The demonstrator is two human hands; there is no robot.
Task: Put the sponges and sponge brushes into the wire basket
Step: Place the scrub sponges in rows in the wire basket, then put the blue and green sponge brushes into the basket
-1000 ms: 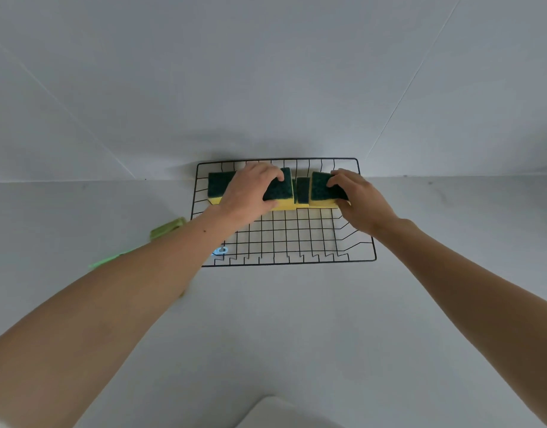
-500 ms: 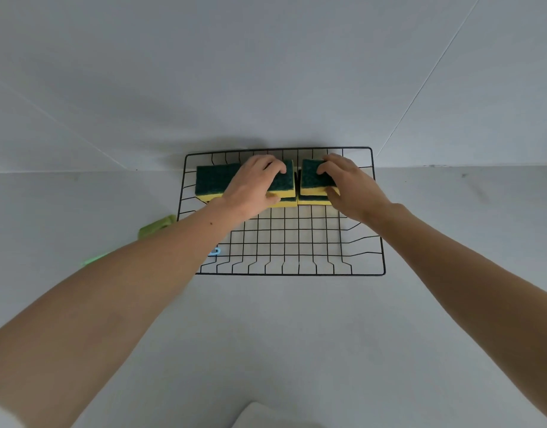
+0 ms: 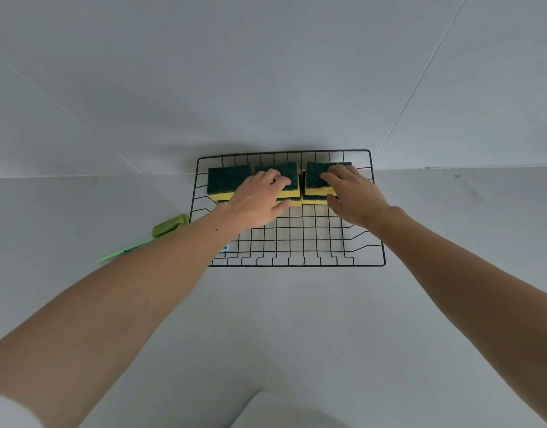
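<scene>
The black wire basket (image 3: 296,265) stands on the table against the wall. Yellow sponges with dark green scouring tops lie in a row along its back side, some stacked in two layers. A left sponge (image 3: 227,180) lies free. My left hand (image 3: 259,202) grips the middle sponge (image 3: 286,173), fingers on top and thumb at its front. My right hand (image 3: 355,196) holds the right sponge (image 3: 313,177) the same way. A green sponge brush (image 3: 170,227) lies on the table just left of the basket, its handle partly hidden by my left forearm.
A small blue ring (image 3: 224,248) shows at the basket's front left corner beside my forearm. The basket's front half holds nothing. A grey wall rises right behind the basket. A white object (image 3: 281,409) sits at the bottom edge.
My right hand has moved its sponge from a tilted pose to lying flat on the right stack. Both hands have stayed on the sponges at the back of the basket.
</scene>
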